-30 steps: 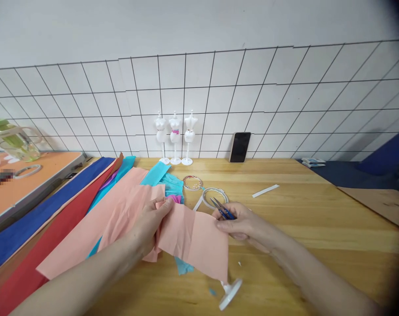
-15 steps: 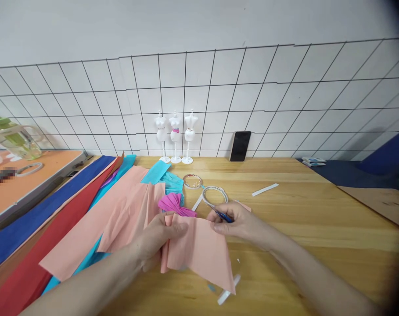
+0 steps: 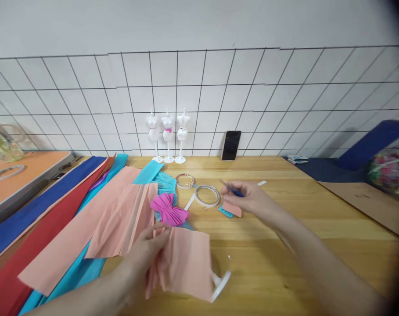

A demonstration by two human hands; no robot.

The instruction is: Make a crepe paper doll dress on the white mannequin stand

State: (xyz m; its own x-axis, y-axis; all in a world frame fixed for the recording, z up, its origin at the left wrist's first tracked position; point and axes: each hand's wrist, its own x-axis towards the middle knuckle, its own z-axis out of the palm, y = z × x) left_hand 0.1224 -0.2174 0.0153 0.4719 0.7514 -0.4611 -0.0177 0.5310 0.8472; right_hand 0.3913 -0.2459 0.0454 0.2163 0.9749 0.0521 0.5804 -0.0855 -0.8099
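Near the front of the table, my left hand (image 3: pixel 149 250) is closed on the gathered edge of a pink crepe paper piece (image 3: pixel 191 263). The paper's folds bunch under my fingers and its flat part spreads right. My right hand (image 3: pixel 243 196) is up and to the right, apart from that paper, closed around small blue-handled scissors (image 3: pixel 235 191) that my fingers partly hide. Just below the right hand lies a small pink piece (image 3: pixel 232 209) with a ruffled turquoise edge. A magenta pleated bow (image 3: pixel 169 210) lies just beyond my left hand.
Crepe paper strips lie at left, including blue (image 3: pixel 48 199) and red (image 3: pixel 54 228). A white tape roll (image 3: pixel 207 196) and a round bead case (image 3: pixel 185 180) sit mid-table. Three white mannequins (image 3: pixel 168 131) and a phone (image 3: pixel 231 145) stand by the tiled wall. Cardboard (image 3: pixel 364 202) lies right.
My right hand has let go of the pink paper and moved up and right with the scissors. My left hand has drawn the paper lower and to the left. The view has turned slightly right.
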